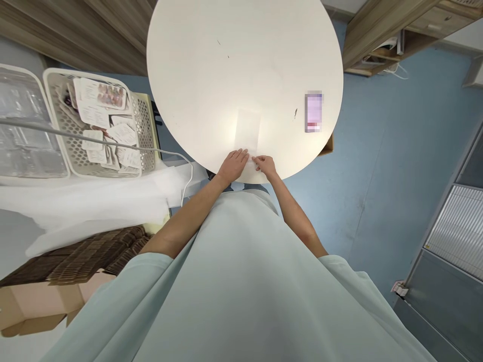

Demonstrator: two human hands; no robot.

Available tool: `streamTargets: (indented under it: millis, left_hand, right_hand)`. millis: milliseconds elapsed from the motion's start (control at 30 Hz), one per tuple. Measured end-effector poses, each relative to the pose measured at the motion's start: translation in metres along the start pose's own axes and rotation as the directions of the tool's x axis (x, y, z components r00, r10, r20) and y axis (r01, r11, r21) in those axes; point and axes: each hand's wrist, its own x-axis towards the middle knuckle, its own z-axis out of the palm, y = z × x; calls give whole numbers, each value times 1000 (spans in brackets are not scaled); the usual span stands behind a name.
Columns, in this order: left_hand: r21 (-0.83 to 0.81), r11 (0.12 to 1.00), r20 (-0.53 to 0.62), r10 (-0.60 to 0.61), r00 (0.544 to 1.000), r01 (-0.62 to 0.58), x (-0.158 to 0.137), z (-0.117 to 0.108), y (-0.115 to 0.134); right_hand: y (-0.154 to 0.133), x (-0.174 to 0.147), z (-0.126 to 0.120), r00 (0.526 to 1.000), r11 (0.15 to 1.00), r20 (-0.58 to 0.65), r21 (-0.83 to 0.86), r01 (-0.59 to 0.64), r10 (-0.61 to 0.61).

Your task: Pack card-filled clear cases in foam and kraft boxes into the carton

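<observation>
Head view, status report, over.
Left hand on pale sheet. Right hand near its edge, fingers bent, grip unclear. Sheet flat on white table. Blurred rectangular item rightward, clear of hands.

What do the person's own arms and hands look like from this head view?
The left hand and right hand are ungloved, five-fingered human hands. No watch, bracelet or cable shows on either wrist; rings are too small to rule out. Both forearms are bare below the short, loose, plain pale mint-green sleeves.
</observation>
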Motion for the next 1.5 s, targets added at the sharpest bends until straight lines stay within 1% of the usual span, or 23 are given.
streamTargets:
  millis: [33,67,100,133,167,200,267,333,433,500,633,733,867,967,1133,1300,1367,1433,1500]
  left_hand:
    - [0,1000,2,-15,1000,15,0,-1,2]
    - [2,999,6,-32,999,32,1,-3,4]
    - [5,999,8,-51,999,51,1,-5,7]
    - [6,998,10,-68,998,68,2,-8,9]
    - [5,997,13,-79,997,79,3,-11,11]
    - [2,996,19,-87,996,87,4,-14,12]
    - [-10,995,39,-100,994,100,6,-20,14]
    - [-27,993,59,-115,992,116,7,-24,14]
    - [-78,984,56,-154,986,158,7,-26,11]
    - [-145,968,44,-199,979,204,6,-26,8]
    - [-287,905,9,-325,946,314,6,-23,3]
    - [-367,861,-32,-388,921,351,8,-23,-1]
    - [-424,813,-36,-454,890,398,10,-25,-8]
    - [-437,785,-37,-503,864,439,13,-25,-13]
    - [-435,728,-30,-599,800,529,25,-21,-20]
    - [-490,623,-53,-720,692,610,42,-14,-22]
    - [-512,587,-56,-752,657,628,46,-12,-22]
    - [-509,563,-42,-772,634,651,48,-11,-21]
    - [-481,562,-45,-783,621,673,47,-12,-18]
  right_hand:
    - [1,-2,-2,998,996,-24,-78,52,-54]
    - [2,-5,-5,990,978,-45,-168,123,-133]
    - [3,-8,-7,973,943,-48,-261,206,-226]
    - [4,-11,-9,948,892,-24,-347,290,-317]
    - [5,-14,-12,919,831,29,-417,368,-393]
    - [6,-16,-13,891,770,101,-466,435,-442]
    - [7,-18,-16,852,687,234,-510,518,-469]
    - [9,-18,-17,839,662,287,-518,542,-462]
    - [11,-14,-18,845,685,275,-495,534,-459]
    - [13,-9,-19,848,711,257,-464,528,-463]
    - [12,2,-21,861,767,237,-392,508,-449]
    - [8,12,-23,870,800,223,-343,492,-440]
    - [1,23,-25,871,822,184,-289,490,-455]
    - [-5,30,-25,882,833,154,-290,471,-445]
    - [-17,40,-22,905,847,140,-318,426,-402]
    - [-29,51,-17,940,874,103,-348,340,-325]
    - [-31,56,-15,956,885,72,-362,292,-286]
    - [-31,60,-12,966,891,49,-377,252,-253]
    - [-30,61,-9,971,890,28,-394,230,-238]
